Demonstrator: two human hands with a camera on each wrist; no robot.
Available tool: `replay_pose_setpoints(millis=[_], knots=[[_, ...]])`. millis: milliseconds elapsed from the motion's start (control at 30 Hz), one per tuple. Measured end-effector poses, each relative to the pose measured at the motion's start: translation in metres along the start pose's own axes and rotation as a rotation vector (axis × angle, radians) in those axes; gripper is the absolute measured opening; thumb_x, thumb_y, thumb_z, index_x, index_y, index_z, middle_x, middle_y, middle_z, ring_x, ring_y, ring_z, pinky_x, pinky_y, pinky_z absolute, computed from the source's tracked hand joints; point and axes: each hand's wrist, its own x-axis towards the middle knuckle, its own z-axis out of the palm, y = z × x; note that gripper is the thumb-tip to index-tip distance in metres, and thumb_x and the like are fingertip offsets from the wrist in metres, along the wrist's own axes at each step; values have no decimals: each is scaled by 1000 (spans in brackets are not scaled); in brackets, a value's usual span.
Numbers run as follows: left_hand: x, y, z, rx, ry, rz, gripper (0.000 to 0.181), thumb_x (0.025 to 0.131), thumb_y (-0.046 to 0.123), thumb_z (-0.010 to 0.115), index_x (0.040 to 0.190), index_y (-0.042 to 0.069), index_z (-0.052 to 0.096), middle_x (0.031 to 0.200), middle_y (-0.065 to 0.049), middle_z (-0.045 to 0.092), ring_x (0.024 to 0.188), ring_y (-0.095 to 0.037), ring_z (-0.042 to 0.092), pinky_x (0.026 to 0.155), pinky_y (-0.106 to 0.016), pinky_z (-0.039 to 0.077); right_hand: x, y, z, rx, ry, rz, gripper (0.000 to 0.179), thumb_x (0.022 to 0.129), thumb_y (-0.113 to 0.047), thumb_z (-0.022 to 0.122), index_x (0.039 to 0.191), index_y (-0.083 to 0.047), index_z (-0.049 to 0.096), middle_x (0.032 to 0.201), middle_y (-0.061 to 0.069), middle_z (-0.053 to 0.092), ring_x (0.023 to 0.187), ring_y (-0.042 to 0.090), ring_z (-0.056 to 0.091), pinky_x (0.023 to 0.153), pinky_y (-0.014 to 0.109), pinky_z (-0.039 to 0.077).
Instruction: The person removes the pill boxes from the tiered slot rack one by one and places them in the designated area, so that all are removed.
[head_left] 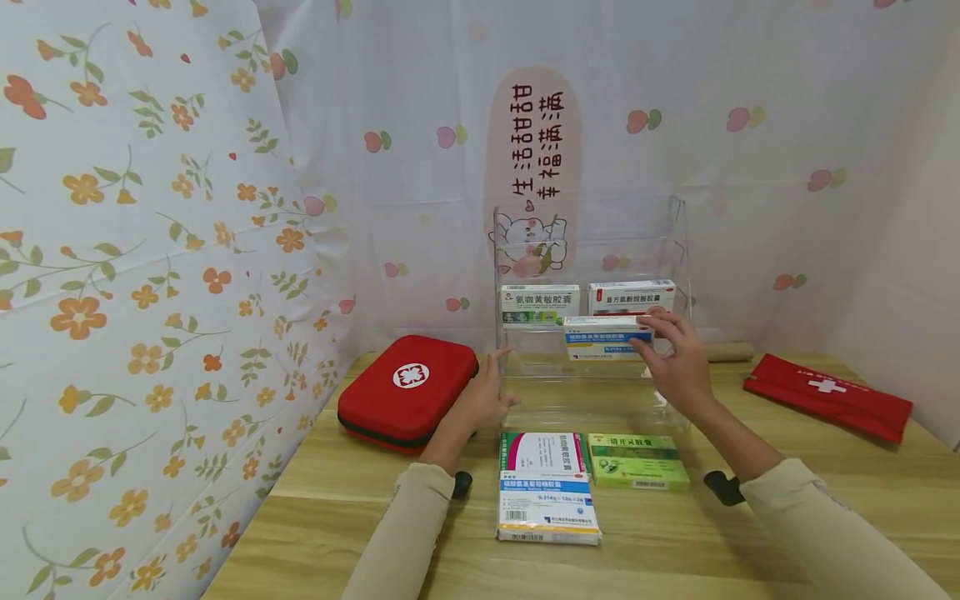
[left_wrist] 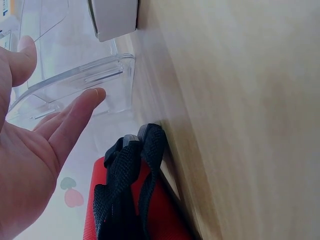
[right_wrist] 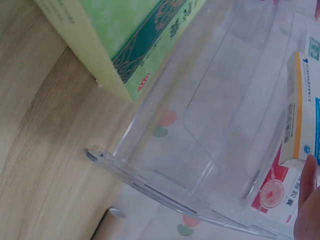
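My right hand pinches a white-and-blue medicine box at its right end, in front of the clear acrylic rack. Its orange-edged side also shows at the right of the right wrist view. My left hand is at the rack's left side, fingers extended and holding nothing; whether they touch the rack, I cannot tell. Behind the held box, a green-and-white box and a red-and-white box stand on the rack. Before it lie a blue-and-white box, a green-and-magenta box and a light green box.
On the table's left is a red first-aid case, its black strap visible from the left wrist. A red pouch with a white cross lies at the right. Patterned curtains hang behind and to the left.
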Motion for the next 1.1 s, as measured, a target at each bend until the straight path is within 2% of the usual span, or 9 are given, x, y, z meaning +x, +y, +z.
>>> replay_pose_setpoints(millis=[200, 367, 500, 633, 733, 867, 1100], knots=[[-1, 1, -1, 12, 8, -4, 88, 92, 18, 71, 154, 33, 10, 152, -13, 33, 87, -22, 58, 83, -37, 55, -2, -9, -7, -34, -5, 16, 39, 77, 4, 82, 114, 0, 70, 114, 19, 62, 91, 24, 57, 78, 6, 40], [-1, 1, 0, -3, 7, 2, 87, 92, 17, 70, 154, 32, 11, 151, -14, 34, 84, -23, 57, 80, -37, 54, -6, -15, -15, -28, -14, 17, 42, 77, 4, 82, 117, -2, 70, 113, 16, 63, 88, 22, 59, 75, 3, 42], [0, 0, 1, 9, 13, 3, 88, 92, 18, 71, 154, 31, 10, 150, -14, 35, 85, -23, 56, 83, -39, 55, -12, -18, -22, -20, -27, 26, 44, 77, 3, 82, 119, -4, 70, 113, 14, 65, 87, 20, 61, 75, 3, 43], [0, 0, 2, 18, 14, 4, 89, 91, 19, 71, 154, 33, 9, 150, -14, 35, 86, -25, 58, 83, -40, 56, -18, -21, -31, -15, -40, 49, 44, 78, 3, 81, 120, -5, 69, 115, 13, 67, 88, 7, 60, 76, 4, 45], [-1, 1, 2, 12, 19, 4, 89, 91, 19, 72, 154, 33, 10, 152, -14, 34, 99, -30, 61, 89, -43, 54, -24, -23, -38, -15, -48, 71, 44, 77, 4, 81, 119, -5, 69, 115, 13, 67, 88, -6, 57, 75, 5, 46], [-2, 3, 3, 5, 28, -10, 90, 91, 20, 73, 154, 32, 10, 153, -14, 34, 114, -31, 58, 99, -46, 49, -31, -25, -45, -18, -59, 98, 44, 77, 3, 82, 119, -4, 70, 113, 13, 66, 86, -13, 54, 73, 3, 45], [-2, 3, 3, 17, 35, -14, 90, 91, 20, 72, 155, 30, 10, 153, -13, 34, 96, -25, 62, 93, -43, 53, -42, -29, -58, -31, -86, 106, 44, 77, 4, 82, 119, -2, 69, 110, 13, 66, 86, -20, 55, 75, 3, 44]])
